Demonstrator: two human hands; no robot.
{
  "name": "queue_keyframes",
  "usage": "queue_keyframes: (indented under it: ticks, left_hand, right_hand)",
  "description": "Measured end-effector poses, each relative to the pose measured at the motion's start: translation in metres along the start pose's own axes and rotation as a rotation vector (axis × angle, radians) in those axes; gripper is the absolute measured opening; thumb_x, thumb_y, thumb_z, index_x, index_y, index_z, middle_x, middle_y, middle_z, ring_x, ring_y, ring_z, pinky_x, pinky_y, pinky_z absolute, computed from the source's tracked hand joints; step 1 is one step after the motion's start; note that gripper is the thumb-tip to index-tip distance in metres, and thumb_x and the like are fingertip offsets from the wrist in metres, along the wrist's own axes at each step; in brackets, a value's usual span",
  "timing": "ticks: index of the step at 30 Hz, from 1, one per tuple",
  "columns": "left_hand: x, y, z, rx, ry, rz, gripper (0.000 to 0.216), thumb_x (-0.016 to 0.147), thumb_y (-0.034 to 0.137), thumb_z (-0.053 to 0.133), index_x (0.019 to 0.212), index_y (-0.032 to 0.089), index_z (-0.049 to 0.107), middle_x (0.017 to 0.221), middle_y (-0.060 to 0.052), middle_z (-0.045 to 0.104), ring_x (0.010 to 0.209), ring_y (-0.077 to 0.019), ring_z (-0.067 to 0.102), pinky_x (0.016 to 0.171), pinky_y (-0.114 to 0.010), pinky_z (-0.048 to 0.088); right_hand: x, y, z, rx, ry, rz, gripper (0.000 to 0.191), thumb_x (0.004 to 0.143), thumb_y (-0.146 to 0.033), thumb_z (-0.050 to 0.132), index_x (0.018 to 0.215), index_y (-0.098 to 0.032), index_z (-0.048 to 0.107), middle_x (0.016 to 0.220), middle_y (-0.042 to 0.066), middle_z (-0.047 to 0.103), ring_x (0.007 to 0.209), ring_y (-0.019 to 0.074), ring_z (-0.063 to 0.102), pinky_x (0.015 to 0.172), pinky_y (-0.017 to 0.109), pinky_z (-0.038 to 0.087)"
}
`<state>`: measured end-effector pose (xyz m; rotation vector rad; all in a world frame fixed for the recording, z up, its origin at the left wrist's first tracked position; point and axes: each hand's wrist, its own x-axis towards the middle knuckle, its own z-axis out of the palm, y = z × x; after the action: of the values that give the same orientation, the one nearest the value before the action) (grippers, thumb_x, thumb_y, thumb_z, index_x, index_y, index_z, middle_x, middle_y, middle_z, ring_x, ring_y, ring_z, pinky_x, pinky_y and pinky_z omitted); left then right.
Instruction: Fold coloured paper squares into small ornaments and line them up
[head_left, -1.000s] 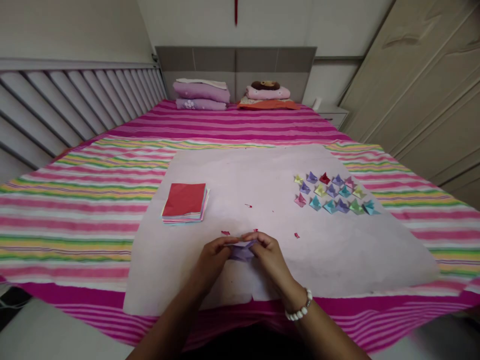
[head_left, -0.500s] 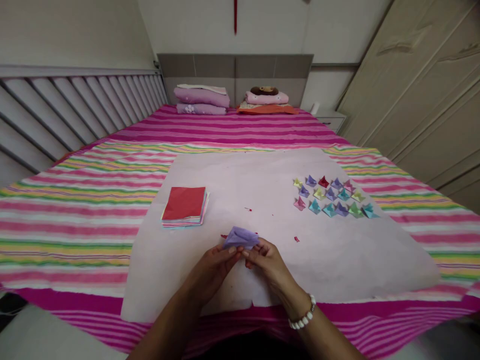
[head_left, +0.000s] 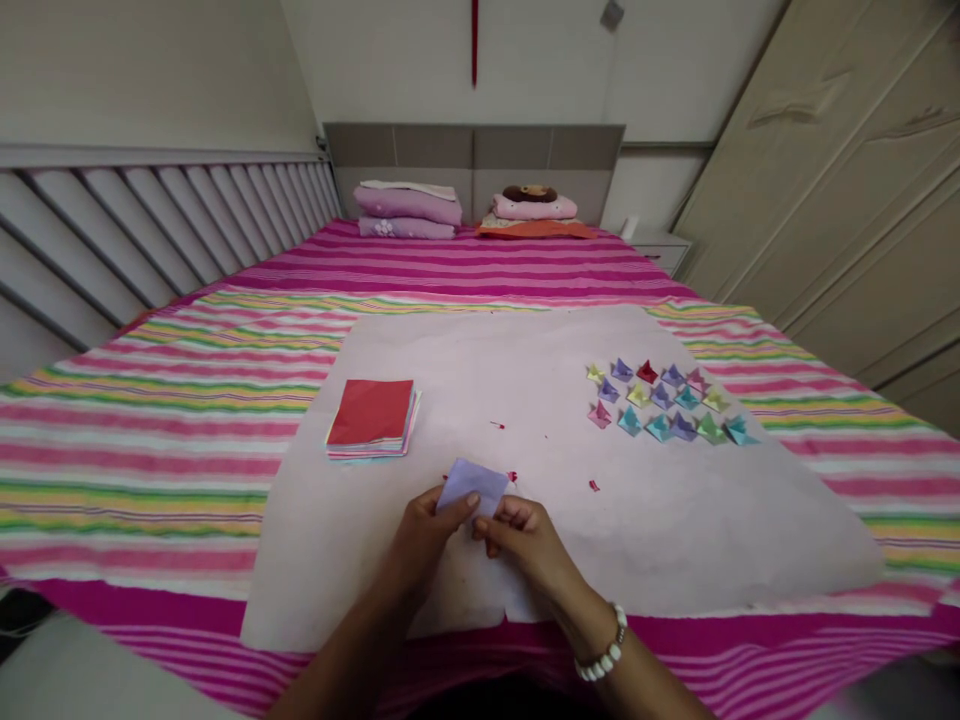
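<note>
A purple sheet of origami paper [head_left: 474, 484], folded down to a small square, is held up near the front of the white sheet. My left hand [head_left: 426, 530] grips its left and lower side, with the thumb lying on the front face. At the lower right corner is my right hand [head_left: 521, 535], its thumb and fingers pinched together at the paper's edge. A white bead bracelet [head_left: 606, 655] circles my right wrist. Small red scraps [head_left: 512, 476] lie just behind the paper.
A stack of square coloured papers [head_left: 371, 415], red on top, sits to the left. Several folded paper pieces [head_left: 660, 397] stand in rows at the right. The white sheet [head_left: 675, 540] covers part of a striped bed; folded bedding [head_left: 409, 208] is by the headboard.
The purple paper has turned from a wide, loosely folded shape into a flatter square facing me. My right hand has slid down to its lower corner. The view has tilted slightly up.
</note>
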<state>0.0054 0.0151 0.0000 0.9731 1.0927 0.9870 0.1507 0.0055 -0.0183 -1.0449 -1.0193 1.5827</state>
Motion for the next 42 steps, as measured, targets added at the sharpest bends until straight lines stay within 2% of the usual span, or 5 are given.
queue_keyframes:
  ticks: [12, 17, 33, 38, 42]
  left_hand:
    - [0.004, 0.024, -0.003, 0.096, 0.143, 0.127, 0.027, 0.073, 0.042, 0.072, 0.081, 0.016, 0.074, 0.068, 0.0, 0.065, 0.065, -0.0141, 0.055, 0.06, -0.024, 0.042]
    - [0.003, 0.021, -0.006, 0.178, 0.208, 0.297, 0.061, 0.063, 0.032, 0.081, 0.12, 0.022, 0.06, 0.112, -0.007, 0.064, 0.095, -0.0206, 0.061, 0.077, -0.03, 0.047]
    - [-0.002, 0.012, -0.006, 0.671, 0.23, 0.768, 0.013, 0.073, 0.021, 0.073, 0.085, 0.026, 0.072, 0.121, -0.009, 0.059, 0.115, -0.0292, 0.052, 0.095, -0.044, 0.043]
    - [0.004, 0.013, -0.006, 0.569, 0.265, 0.716, 0.013, 0.071, 0.024, 0.074, 0.084, 0.026, 0.073, 0.103, -0.007, 0.062, 0.103, -0.026, 0.057, 0.091, -0.041, 0.046]
    - [0.001, 0.014, -0.005, 0.516, 0.205, 0.613, 0.008, 0.075, 0.024, 0.068, 0.078, 0.025, 0.076, 0.138, -0.007, 0.05, 0.13, -0.0303, 0.042, 0.107, -0.045, 0.035]
  right_hand:
    - [-0.006, 0.0, 0.002, -0.003, -0.024, 0.002, 0.035, 0.066, -0.048, 0.078, 0.06, -0.016, 0.066, 0.057, 0.001, 0.067, 0.044, 0.0087, 0.049, 0.049, 0.023, 0.038]
    - [-0.005, -0.002, -0.002, -0.033, 0.039, -0.046, 0.038, 0.068, -0.051, 0.076, 0.058, -0.016, 0.065, 0.053, 0.0, 0.064, 0.044, 0.0093, 0.047, 0.049, 0.023, 0.037]
    - [-0.003, -0.003, -0.002, 0.032, 0.103, -0.062, 0.037, 0.067, -0.049, 0.077, 0.059, -0.017, 0.064, 0.053, 0.0, 0.063, 0.045, 0.0095, 0.047, 0.05, 0.024, 0.036]
    - [-0.006, -0.001, 0.002, 0.064, 0.071, -0.025, 0.033, 0.067, -0.046, 0.078, 0.06, -0.016, 0.064, 0.055, 0.0, 0.063, 0.045, 0.0094, 0.047, 0.05, 0.023, 0.036]
    - [-0.007, -0.001, 0.004, 0.059, 0.061, -0.019, 0.033, 0.068, -0.045, 0.077, 0.061, -0.017, 0.063, 0.055, -0.001, 0.063, 0.045, 0.0092, 0.048, 0.05, 0.023, 0.036]
